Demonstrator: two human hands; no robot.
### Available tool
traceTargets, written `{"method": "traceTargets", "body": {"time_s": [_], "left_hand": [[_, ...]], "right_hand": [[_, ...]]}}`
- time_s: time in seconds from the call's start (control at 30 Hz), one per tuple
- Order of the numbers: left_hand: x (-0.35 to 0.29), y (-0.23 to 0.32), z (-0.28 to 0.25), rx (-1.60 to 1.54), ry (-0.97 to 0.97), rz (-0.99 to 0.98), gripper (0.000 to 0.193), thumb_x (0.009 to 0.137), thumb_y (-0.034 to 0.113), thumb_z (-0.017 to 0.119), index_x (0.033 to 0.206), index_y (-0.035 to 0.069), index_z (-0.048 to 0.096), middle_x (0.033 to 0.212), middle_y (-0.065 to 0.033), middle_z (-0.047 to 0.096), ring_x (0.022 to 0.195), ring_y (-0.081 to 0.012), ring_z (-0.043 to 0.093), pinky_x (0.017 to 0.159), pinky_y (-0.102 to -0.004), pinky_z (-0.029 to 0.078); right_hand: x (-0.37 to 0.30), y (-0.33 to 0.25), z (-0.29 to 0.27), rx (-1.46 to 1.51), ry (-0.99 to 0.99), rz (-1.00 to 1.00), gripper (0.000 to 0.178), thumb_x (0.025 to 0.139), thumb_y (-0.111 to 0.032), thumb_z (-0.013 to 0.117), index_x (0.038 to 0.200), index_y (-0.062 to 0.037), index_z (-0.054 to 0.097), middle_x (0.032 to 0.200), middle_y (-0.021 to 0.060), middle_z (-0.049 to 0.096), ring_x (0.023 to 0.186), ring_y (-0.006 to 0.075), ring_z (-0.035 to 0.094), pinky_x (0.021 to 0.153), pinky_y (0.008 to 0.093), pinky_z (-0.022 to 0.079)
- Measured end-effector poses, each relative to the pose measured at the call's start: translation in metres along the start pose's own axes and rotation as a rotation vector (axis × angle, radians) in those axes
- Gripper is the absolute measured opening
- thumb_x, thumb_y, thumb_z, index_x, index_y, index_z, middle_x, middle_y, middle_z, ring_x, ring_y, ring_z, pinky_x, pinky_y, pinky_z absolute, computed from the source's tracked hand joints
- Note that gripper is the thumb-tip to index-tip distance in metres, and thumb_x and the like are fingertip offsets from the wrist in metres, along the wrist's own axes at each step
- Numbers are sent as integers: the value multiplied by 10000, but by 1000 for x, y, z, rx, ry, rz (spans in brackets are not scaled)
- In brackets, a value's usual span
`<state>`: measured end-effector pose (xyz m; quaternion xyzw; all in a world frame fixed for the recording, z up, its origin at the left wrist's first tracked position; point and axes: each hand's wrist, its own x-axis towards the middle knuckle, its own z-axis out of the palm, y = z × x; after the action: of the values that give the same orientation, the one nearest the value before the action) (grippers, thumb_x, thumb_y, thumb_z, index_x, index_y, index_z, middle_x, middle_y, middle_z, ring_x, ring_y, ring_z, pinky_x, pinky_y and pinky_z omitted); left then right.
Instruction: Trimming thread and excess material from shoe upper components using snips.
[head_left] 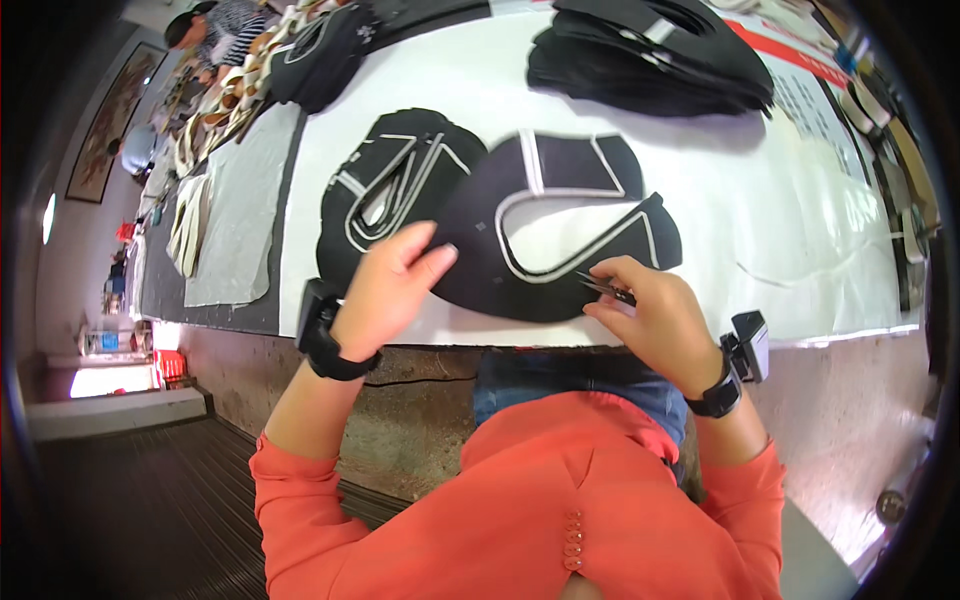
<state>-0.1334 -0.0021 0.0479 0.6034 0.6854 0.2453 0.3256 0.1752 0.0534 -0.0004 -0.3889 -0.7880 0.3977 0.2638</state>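
Note:
A single black shoe upper (475, 225) with white trim around a U-shaped opening lies on the white tabletop in front of me. My left hand (398, 275) has its thumb and forefinger closed at the upper's left edge; the other fingers are hidden. In my right hand (650, 305) is a small dark pair of thread snips (610, 289), its thin points facing left over the upper's lower right part. Just to the left, a pile of similar black uppers (345, 205) with white trim is partly covered by my left hand and the single upper.
At the far right of the table stands a larger stack of black pieces (650, 75). Another dark bundle (322, 60) sits at the far left, near a grey sheet (240, 215) and white strips (188, 230). A person (225, 40) is at the far left.

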Motion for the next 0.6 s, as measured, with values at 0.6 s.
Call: {"method": "traceTargets", "body": {"time_s": [0.6], "left_hand": [[-10, -62, -75, 513, 629, 136, 284, 904, 43, 673, 1188, 50, 670, 1283, -174, 665, 1234, -368, 596, 1066, -422, 454]], "right_hand": [[-18, 22, -16, 185, 134, 168, 217, 869, -47, 766, 1066, 13, 696, 907, 119, 730, 832, 162, 700, 763, 285, 548]]}}
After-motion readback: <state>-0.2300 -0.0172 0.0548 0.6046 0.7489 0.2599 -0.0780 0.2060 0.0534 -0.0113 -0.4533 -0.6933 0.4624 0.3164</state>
